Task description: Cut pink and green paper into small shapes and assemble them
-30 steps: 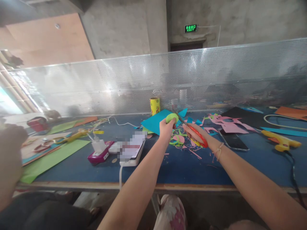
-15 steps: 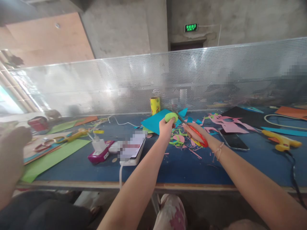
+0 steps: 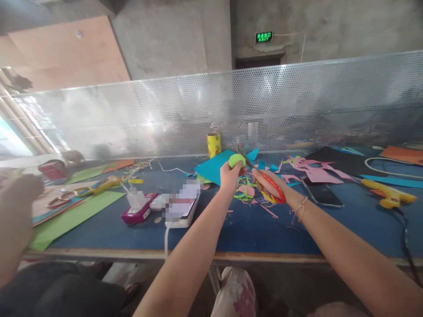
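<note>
Between the fingers of my left hand (image 3: 230,175) is a round piece of light green paper (image 3: 236,160). My right hand (image 3: 264,182) is closed round the handles of a pair of scissors (image 3: 277,187), red with some yellow. Their blades point up and left, against the right edge of the green piece. Behind my left hand lies a blue paper sheet (image 3: 211,167). Beneath my hands are curled green trimmings and a round pink paper piece (image 3: 248,192) on the blue table (image 3: 257,233).
A phone (image 3: 322,192), pink paper offcuts (image 3: 317,171) and a yellow glue gun (image 3: 390,192) lie to the right. Leftward are a propped phone (image 3: 187,202), a purple power strip (image 3: 139,213) and green paper (image 3: 79,220). Another person's arm (image 3: 18,220) reaches in at far left. A perforated metal screen (image 3: 148,119) stands behind.
The green paper has turned slightly in my left hand and looks rounder. The scissors have shifted a little, with more of the yellow on their handles showing. Both arms stay almost in place.
</note>
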{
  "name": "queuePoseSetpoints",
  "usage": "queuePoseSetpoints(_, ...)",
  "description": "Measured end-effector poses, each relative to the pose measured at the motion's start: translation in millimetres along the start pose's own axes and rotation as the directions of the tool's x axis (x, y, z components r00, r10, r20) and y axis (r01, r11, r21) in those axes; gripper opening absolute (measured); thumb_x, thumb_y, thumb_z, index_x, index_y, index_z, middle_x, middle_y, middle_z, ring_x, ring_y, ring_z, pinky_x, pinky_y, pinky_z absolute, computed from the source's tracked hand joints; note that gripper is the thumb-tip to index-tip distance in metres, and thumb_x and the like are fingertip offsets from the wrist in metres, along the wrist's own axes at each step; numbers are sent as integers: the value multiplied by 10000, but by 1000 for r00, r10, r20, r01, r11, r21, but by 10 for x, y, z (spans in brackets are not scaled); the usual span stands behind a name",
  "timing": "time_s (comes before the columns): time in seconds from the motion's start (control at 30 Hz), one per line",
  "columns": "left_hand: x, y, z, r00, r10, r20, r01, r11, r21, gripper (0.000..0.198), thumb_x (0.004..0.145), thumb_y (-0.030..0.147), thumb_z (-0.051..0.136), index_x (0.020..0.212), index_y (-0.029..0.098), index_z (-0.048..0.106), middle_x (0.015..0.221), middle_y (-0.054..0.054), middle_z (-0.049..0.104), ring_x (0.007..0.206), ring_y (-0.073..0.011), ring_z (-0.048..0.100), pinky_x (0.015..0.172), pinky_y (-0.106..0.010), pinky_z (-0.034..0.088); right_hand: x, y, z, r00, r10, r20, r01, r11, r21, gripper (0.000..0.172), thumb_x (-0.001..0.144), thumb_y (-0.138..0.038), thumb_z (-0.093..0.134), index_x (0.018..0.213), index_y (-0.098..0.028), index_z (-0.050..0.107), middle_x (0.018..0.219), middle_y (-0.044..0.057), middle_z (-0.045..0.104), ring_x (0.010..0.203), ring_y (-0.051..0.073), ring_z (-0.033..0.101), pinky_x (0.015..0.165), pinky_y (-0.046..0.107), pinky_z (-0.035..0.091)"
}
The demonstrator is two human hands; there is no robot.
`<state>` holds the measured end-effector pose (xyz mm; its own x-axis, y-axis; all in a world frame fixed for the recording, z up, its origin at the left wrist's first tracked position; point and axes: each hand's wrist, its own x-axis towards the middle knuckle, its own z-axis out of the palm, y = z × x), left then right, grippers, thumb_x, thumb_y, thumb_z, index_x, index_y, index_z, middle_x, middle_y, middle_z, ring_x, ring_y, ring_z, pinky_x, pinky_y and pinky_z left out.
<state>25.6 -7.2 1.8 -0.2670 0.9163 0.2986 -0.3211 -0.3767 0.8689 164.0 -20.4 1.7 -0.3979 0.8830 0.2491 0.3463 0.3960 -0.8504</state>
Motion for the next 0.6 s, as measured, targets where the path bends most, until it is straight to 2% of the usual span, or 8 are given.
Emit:
queuePoseSetpoints(0.33, -15, 16, 7, 1000, -4, 3, 4, 1000, -26, 170, 648, 223, 643, 760, 106, 591, 610, -38, 619, 504, -105, 565, 565, -247, 475, -38, -141, 6, 998, 36, -43, -39, 997, -63, 379, 796, -539, 382, 647, -192, 413, 426, -63, 387, 329, 62, 340, 363, 209, 286)
queuePoseSetpoints(0.6, 34, 5, -39, 998, 47, -48, -48, 998, -38, 155, 661, 250, 611, 738, 121, 576, 608, -20, 604, 513, -102, 559, 554, -239, 462, 29, -41, -9, 999, -2, -35, -3, 991, -136, 389, 789, -541, 396, 623, -191, 427, 398, -64, 373, 331, 74, 351, 365, 219, 295)
